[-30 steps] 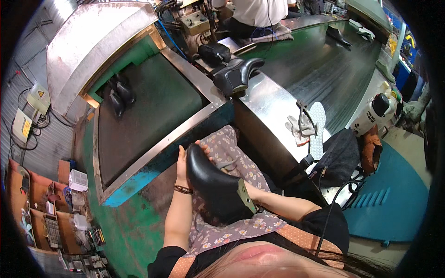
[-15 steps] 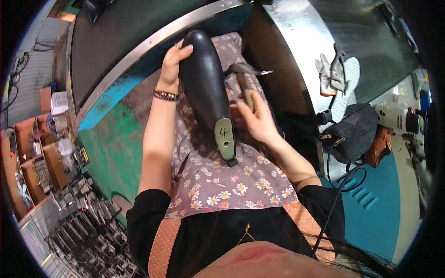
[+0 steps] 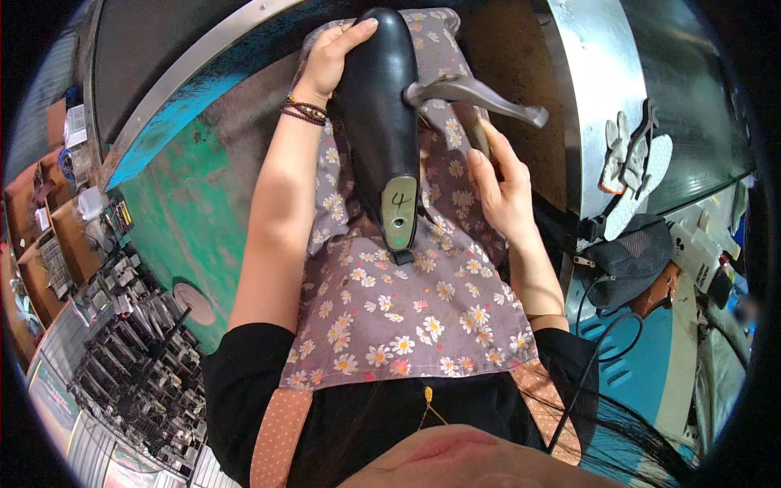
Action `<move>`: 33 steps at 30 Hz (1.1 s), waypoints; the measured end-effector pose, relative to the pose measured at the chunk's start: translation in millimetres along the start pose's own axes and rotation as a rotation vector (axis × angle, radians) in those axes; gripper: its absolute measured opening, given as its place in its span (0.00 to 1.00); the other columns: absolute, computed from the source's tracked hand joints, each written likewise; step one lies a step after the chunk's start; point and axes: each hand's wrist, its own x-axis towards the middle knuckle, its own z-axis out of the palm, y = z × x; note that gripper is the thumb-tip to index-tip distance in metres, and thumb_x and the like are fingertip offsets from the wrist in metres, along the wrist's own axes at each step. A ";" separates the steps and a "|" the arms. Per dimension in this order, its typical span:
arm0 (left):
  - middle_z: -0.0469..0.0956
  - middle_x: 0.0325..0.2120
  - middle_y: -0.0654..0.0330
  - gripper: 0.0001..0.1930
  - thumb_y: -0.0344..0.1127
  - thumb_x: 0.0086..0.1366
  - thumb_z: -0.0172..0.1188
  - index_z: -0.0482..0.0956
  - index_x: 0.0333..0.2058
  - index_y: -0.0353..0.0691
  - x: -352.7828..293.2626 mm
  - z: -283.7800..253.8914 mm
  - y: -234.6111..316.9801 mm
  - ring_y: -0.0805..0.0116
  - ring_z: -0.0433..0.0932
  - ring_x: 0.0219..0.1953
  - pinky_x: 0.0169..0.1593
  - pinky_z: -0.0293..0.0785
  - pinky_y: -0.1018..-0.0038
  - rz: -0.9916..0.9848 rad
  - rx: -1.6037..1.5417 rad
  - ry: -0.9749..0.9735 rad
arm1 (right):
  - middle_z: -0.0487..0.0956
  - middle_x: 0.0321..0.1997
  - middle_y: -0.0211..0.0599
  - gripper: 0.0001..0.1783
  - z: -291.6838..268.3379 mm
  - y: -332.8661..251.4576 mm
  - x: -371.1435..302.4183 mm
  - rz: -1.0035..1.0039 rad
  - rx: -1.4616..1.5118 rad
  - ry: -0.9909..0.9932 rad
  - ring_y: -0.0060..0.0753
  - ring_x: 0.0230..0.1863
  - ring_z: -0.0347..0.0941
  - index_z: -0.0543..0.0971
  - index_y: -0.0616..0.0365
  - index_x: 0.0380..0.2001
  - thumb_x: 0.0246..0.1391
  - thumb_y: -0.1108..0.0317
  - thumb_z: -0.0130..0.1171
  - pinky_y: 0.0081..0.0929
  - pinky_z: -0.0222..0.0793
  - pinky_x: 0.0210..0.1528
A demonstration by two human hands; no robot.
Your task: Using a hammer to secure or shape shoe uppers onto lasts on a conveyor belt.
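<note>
A black leather shoe upper (image 3: 376, 122) stretched over a shoe last lies on my apron-covered lap, its toe pointing away from me. The last's greenish top plate (image 3: 399, 213), with a round hole and a handwritten mark, shows at the near end. My left hand (image 3: 327, 63) is closed around the left side of the toe, thumb on top. In my right hand (image 3: 508, 191) is a shoemaker's hammer (image 3: 480, 92), its handle between thumb and fingers. The hammer's round face overlaps the shoe's right side; I cannot tell whether it touches.
A metal-edged bench (image 3: 175, 89) curves across the far left. To the right, grey gloves (image 3: 622, 154) lie on a metal ledge, above a black mesh bag (image 3: 630, 252) with a looping cable. Dark metal pieces (image 3: 134, 358) crowd a rack at lower left, below wooden shelves (image 3: 77, 236).
The shoe has turned from leaning left to nearly straight and sits farther up the view. The hammer, still in my right hand, has swung up with its face over the shoe's side.
</note>
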 end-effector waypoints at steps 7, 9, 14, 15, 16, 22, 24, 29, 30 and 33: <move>0.82 0.36 0.61 0.13 0.39 0.67 0.54 0.80 0.41 0.35 8.4 -6.9 -4.3 0.76 0.80 0.35 0.42 0.74 0.80 -0.020 -0.030 -0.054 | 0.70 0.20 0.29 0.31 -6.3 -33.4 33.6 -0.440 0.142 0.320 0.12 0.15 0.55 0.47 0.59 0.70 0.67 0.72 0.38 0.11 0.51 0.18; 0.80 0.42 0.59 0.22 0.51 0.69 0.48 0.79 0.45 0.37 7.6 -9.4 -7.9 0.67 0.78 0.47 0.56 0.68 0.69 -0.029 0.129 -0.028 | 0.76 0.25 0.36 0.29 -3.2 -34.3 27.3 -0.376 0.124 0.382 0.20 0.17 0.65 0.55 0.61 0.68 0.64 0.74 0.43 0.18 0.64 0.21; 0.79 0.31 0.65 0.16 0.43 0.69 0.54 0.79 0.38 0.33 7.1 18.0 10.2 0.79 0.76 0.32 0.38 0.72 0.81 -0.054 -0.045 -0.045 | 0.78 0.48 0.53 0.23 9.7 -17.5 43.2 -0.318 -0.366 0.044 0.54 0.46 0.78 0.73 0.55 0.55 0.55 0.76 0.58 0.36 0.75 0.44; 0.79 0.31 0.65 0.16 0.43 0.69 0.54 0.79 0.38 0.33 12.9 18.1 6.7 0.79 0.76 0.32 0.38 0.72 0.81 -0.053 -0.049 -0.043 | 0.78 0.48 0.54 0.24 10.3 -22.5 44.1 -0.350 -0.362 0.086 0.53 0.47 0.78 0.73 0.55 0.56 0.55 0.77 0.58 0.36 0.75 0.44; 0.79 0.31 0.65 0.16 0.43 0.69 0.54 0.79 0.38 0.33 17.5 18.5 4.8 0.78 0.76 0.32 0.38 0.72 0.81 0.140 -0.119 -0.184 | 0.78 0.47 0.55 0.24 10.8 -32.1 41.4 -0.293 -0.265 0.083 0.53 0.46 0.78 0.72 0.58 0.57 0.55 0.78 0.57 0.33 0.75 0.45; 0.79 0.30 0.65 0.16 0.43 0.69 0.53 0.80 0.37 0.33 15.7 14.3 0.6 0.78 0.76 0.30 0.36 0.72 0.81 0.267 -0.163 -0.276 | 0.80 0.37 0.49 0.20 12.5 -29.3 43.5 -0.451 -0.536 0.108 0.50 0.32 0.79 0.76 0.58 0.50 0.52 0.77 0.60 0.36 0.76 0.32; 0.79 0.30 0.65 0.17 0.43 0.69 0.53 0.81 0.36 0.34 12.9 15.2 5.6 0.78 0.76 0.31 0.36 0.72 0.81 -0.039 -0.048 -0.110 | 0.79 0.33 0.46 0.23 11.2 -26.9 46.2 -0.346 -0.500 0.099 0.50 0.29 0.78 0.74 0.47 0.54 0.54 0.74 0.60 0.40 0.74 0.27; 0.79 0.29 0.66 0.17 0.44 0.69 0.53 0.81 0.34 0.35 8.2 21.1 9.4 0.80 0.76 0.30 0.35 0.71 0.82 -0.023 0.033 -0.026 | 0.79 0.35 0.47 0.25 13.8 -38.1 40.5 -0.686 -0.422 0.237 0.46 0.29 0.78 0.75 0.54 0.55 0.52 0.78 0.59 0.32 0.75 0.29; 0.79 0.29 0.67 0.17 0.44 0.69 0.53 0.81 0.33 0.35 8.3 20.8 8.4 0.80 0.75 0.30 0.35 0.71 0.82 -0.029 0.032 -0.025 | 0.77 0.31 0.43 0.27 15.5 -38.9 38.5 -0.549 -0.509 0.139 0.44 0.26 0.77 0.73 0.49 0.57 0.52 0.76 0.59 0.33 0.74 0.27; 0.79 0.29 0.68 0.17 0.45 0.69 0.54 0.81 0.33 0.36 13.1 22.6 2.3 0.81 0.75 0.30 0.36 0.70 0.82 -0.052 0.066 0.003 | 0.72 0.23 0.37 0.30 22.0 -29.1 42.5 -0.397 -0.623 0.076 0.42 0.20 0.73 0.70 0.37 0.61 0.54 0.70 0.59 0.35 0.71 0.21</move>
